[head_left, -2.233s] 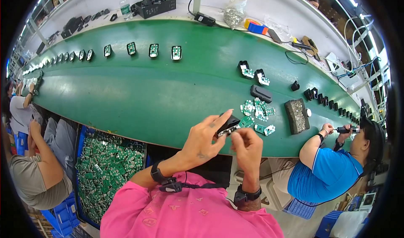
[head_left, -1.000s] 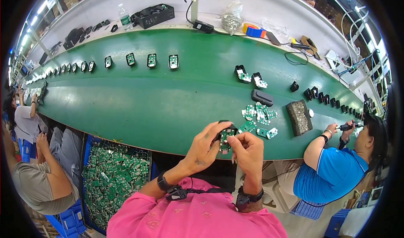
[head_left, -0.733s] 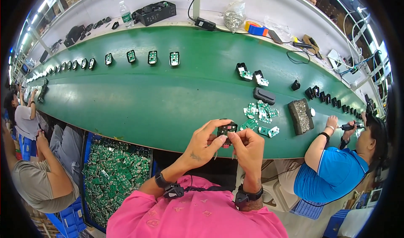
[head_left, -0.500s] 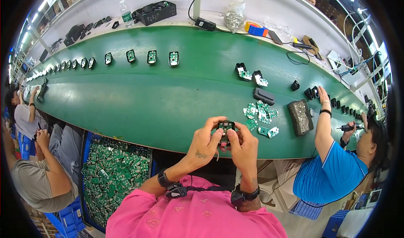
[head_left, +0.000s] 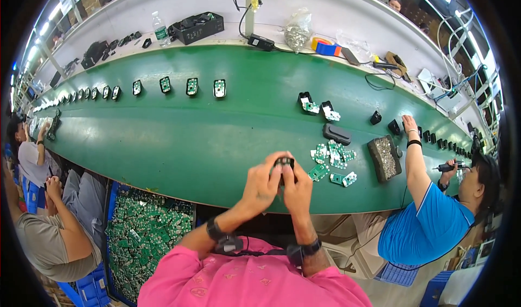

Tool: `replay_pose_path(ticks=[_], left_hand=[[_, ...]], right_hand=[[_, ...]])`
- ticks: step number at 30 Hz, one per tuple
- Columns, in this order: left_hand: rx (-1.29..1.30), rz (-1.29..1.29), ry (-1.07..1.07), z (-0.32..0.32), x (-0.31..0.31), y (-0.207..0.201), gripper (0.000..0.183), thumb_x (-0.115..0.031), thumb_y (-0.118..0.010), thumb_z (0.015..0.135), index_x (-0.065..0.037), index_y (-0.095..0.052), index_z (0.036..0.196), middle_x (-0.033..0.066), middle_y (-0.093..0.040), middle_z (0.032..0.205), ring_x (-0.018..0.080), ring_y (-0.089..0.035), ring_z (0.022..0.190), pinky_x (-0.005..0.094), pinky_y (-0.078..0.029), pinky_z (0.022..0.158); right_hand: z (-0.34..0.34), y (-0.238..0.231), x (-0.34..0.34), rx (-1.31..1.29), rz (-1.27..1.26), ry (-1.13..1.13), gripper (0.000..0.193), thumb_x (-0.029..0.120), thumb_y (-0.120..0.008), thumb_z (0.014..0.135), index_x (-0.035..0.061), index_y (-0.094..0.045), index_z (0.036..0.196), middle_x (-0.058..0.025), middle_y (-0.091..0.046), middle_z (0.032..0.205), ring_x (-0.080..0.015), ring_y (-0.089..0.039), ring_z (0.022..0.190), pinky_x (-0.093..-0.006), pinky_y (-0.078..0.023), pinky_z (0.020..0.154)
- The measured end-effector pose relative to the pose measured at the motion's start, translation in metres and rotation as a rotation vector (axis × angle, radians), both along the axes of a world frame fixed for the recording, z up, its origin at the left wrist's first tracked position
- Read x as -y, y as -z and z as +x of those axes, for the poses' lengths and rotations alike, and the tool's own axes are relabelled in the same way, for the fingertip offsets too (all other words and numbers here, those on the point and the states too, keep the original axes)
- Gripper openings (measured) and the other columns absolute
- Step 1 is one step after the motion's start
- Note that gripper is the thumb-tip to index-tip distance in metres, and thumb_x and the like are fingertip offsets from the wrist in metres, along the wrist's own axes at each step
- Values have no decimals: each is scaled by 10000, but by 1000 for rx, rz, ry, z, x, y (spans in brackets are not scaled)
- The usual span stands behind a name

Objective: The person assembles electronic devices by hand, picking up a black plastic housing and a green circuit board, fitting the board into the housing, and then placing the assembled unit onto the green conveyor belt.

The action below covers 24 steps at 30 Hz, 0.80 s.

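Note:
Both my hands are closed round a small black plastic housing (head_left: 284,161) with a circuit board in it, held above the bench's near edge. My left hand (head_left: 260,185) grips its left side and my right hand (head_left: 297,190) its right. The two thumbs lie side by side over the board and hide most of it. To the right of my hands lie a loose pile of green circuit boards (head_left: 337,154) and a closed dark case (head_left: 337,134). Farther back, two black housings (head_left: 307,103) have boards sticking out of them.
A row of housings with boards (head_left: 192,86) runs leftward along the green bench (head_left: 179,128). A foam box of small metal parts (head_left: 384,159) stands right, by a co-worker in blue (head_left: 426,225) holding a power screwdriver (head_left: 448,167). Lower left is a bin of boards (head_left: 146,236).
My hands have shifted slightly left with the housing. My thumbs have come together over it, covering more of the board. The co-worker's reaching hand has moved a little.

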<state>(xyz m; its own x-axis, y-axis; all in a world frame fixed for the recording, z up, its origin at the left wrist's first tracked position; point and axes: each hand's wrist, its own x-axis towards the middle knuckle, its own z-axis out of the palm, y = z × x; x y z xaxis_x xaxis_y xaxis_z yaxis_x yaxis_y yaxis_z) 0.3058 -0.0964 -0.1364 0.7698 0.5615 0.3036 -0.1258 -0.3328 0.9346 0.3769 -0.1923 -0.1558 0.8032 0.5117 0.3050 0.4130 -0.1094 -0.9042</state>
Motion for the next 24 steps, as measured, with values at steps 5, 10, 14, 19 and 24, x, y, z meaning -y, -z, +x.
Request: replay_pose_path(ticks=[5, 10, 14, 19, 24], left_hand=[[-67, 36, -21, 88, -90, 33, 270, -146, -446, 1002, -34, -557, 1221, 191, -660, 734, 288, -656, 506, 395, -536, 501], [-377, 324, -451, 132, -258, 85, 242, -144, -464, 978, -11, -548, 1162, 257, -684, 907, 444, -684, 825, 512, -555, 701], [-463, 496, -479, 146, -262, 90, 360, -168, -489, 953, 5, -531, 1266, 277, -610, 1230, 444, -618, 1073, 517, -529, 842], [-249, 665, -390, 153, -164, 40, 816, -327, -684, 821, 13, -350, 1483, 234, -418, 1507, 433, -547, 1238, 464, -503, 984], [-483, 638, 21, 208, -105, 27, 1177, -434, -849, 666, -5, -203, 1551, 205, -281, 1597, 404, -468, 1345, 473, -473, 1047]], right_hand=[[16, 32, -13, 29, -130, 117, 502, 238, -614, 971, -85, -513, 1342, -148, -672, 818, -232, -644, 657, -353, -503, 609], [-23, 60, -11, 281, -132, -63, 270, 131, -679, 901, -25, -649, 1120, -130, -651, 790, -242, -630, 631, -344, -498, 595], [-13, 57, -8, 172, -103, -37, 150, 104, -676, 892, 3, -663, 1002, -132, -655, 811, -281, -634, 654, -372, -502, 608], [-5, 60, -2, 142, -89, 36, 102, 102, -670, 896, 14, -682, 947, -136, -658, 810, -283, -637, 645, -376, -500, 595], [-6, 54, -3, 136, -88, 13, 94, 102, -664, 903, 16, -677, 939, -138, -660, 815, -299, -639, 654, -373, -503, 597]])
